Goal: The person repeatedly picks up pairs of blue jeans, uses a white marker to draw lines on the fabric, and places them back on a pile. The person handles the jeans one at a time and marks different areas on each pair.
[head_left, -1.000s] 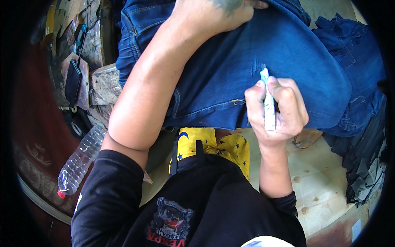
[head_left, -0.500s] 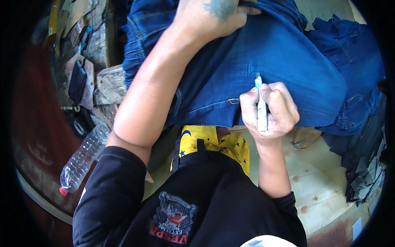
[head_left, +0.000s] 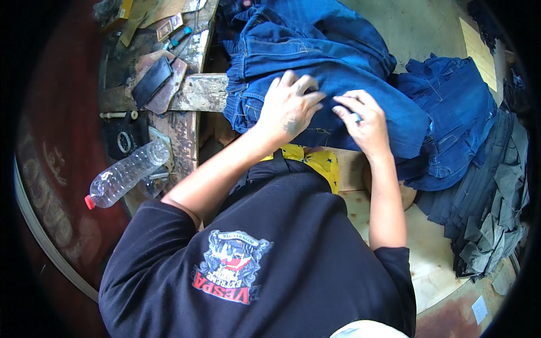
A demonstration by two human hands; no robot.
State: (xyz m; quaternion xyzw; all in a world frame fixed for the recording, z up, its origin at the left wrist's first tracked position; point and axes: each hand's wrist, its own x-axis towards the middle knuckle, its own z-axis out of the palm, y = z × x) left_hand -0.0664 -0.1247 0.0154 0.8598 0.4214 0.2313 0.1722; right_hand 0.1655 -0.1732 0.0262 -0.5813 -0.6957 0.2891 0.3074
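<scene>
Two are in play here: the left hand (head_left: 292,104) and the right hand (head_left: 365,121), facing each other just apart above the blue jeans (head_left: 338,59). And the jeans? Spread right in front of the person, their gathered edge up against a plank of the bench (head_left: 200,93), a second heap of denim (head_left: 451,107) just beside them on the right.

The step in hand, as I read it, is close fingerwork on the near part of the cloth, around the middle. A next move from here would call for flat, steady fabric and a clear line for the fingertips; a fold under them could spoil the aim.

Now the grip, and here's the detail! On the right, thumb and forefinger point inward, nearly together, the other fingers curled in, and a small blue thing (head_left: 356,117) peeps out between them; that hand seems closed around it, though most of it is hidden. On the left, the fingers are half bent, and blurred at the tips. Pinching something fine, or only brushing the denim? Can't tell from here. A loose yellow thread (head_left: 321,131) lies near the lower edge, just below both.
</scene>
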